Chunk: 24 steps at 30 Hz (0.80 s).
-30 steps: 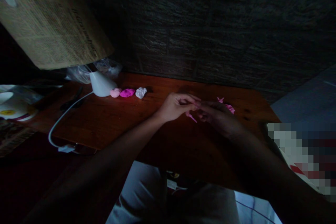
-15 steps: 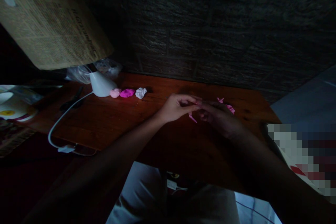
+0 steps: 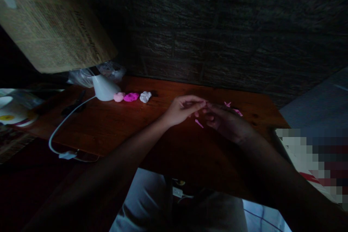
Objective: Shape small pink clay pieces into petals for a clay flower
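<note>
Together, in our head view, our left hand and right hand meet at the fingertips above a dimly lit wooden table. Our left thumb and fingers draw to a pinch, and our right fingers curl in against them; we cannot tell whether either hand grips anything there. A slim pink strip shows near our fingertips at seven o'clock, while a forked pink scrap and a crumpled pink scrap lie just beyond our right hand, toward three o'clock. Well apart, at nine o'clock, a pale pink lump, a magenta lump and a white lump line up beside a white lamp base.
</note>
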Each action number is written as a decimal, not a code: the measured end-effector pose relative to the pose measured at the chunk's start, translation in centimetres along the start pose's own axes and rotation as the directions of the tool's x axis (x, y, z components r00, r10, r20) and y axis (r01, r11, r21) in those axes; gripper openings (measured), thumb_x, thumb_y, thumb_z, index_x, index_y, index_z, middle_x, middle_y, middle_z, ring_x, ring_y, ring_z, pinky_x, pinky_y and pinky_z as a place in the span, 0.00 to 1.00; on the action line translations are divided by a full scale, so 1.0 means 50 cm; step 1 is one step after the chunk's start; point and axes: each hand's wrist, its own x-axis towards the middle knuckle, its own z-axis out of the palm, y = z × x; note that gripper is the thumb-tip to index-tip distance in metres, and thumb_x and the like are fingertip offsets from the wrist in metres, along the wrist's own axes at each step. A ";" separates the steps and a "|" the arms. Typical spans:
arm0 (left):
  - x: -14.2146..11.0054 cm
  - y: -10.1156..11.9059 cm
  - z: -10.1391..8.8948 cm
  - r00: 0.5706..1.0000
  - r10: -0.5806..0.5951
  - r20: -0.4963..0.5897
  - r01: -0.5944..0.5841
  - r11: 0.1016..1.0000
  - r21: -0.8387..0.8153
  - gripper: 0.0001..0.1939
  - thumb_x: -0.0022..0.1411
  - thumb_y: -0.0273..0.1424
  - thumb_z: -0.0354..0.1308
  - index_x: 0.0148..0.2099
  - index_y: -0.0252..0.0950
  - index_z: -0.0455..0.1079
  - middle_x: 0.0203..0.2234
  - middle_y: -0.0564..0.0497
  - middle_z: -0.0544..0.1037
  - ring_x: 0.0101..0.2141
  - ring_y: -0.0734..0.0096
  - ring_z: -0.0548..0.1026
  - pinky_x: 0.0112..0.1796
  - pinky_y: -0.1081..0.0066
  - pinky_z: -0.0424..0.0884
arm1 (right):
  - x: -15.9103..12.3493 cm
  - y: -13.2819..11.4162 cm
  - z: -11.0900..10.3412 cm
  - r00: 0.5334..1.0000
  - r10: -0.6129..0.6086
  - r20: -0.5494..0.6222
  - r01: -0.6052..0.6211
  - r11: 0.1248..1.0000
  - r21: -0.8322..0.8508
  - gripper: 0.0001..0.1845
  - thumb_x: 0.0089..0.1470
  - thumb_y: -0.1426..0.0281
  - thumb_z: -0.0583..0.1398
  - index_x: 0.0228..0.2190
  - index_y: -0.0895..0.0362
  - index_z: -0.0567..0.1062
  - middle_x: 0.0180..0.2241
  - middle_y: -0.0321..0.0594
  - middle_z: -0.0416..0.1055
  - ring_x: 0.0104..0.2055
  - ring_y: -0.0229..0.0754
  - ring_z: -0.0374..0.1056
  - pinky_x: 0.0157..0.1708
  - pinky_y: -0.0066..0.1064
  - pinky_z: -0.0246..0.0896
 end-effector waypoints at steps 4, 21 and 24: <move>0.001 0.005 0.002 1.000 0.001 0.027 -0.001 1.000 -0.009 0.16 0.62 0.40 0.64 0.47 0.34 0.79 0.32 0.48 0.83 0.25 0.79 0.75 0.22 0.79 0.65 | 0.002 0.000 -0.003 1.000 0.010 0.020 -0.010 1.000 0.021 0.14 0.39 0.61 0.76 0.27 0.52 0.82 0.29 0.32 0.75 0.25 0.30 0.62 0.26 0.25 0.60; -0.001 0.005 0.000 1.000 -0.003 0.009 0.003 1.000 -0.013 0.15 0.59 0.38 0.67 0.45 0.35 0.79 0.31 0.49 0.82 0.26 0.77 0.75 0.24 0.78 0.66 | 0.003 0.001 0.001 0.993 -0.047 -0.111 0.042 0.998 -0.048 0.14 0.36 0.62 0.76 0.25 0.52 0.81 0.28 0.34 0.75 0.25 0.33 0.61 0.25 0.27 0.58; -0.001 0.004 0.001 1.000 0.010 0.014 -0.010 1.000 -0.021 0.13 0.60 0.37 0.66 0.44 0.34 0.78 0.33 0.48 0.82 0.26 0.78 0.75 0.24 0.78 0.66 | 0.005 0.003 -0.001 0.994 -0.042 -0.098 0.037 0.998 -0.051 0.12 0.37 0.63 0.75 0.26 0.53 0.80 0.28 0.34 0.75 0.25 0.33 0.62 0.26 0.27 0.59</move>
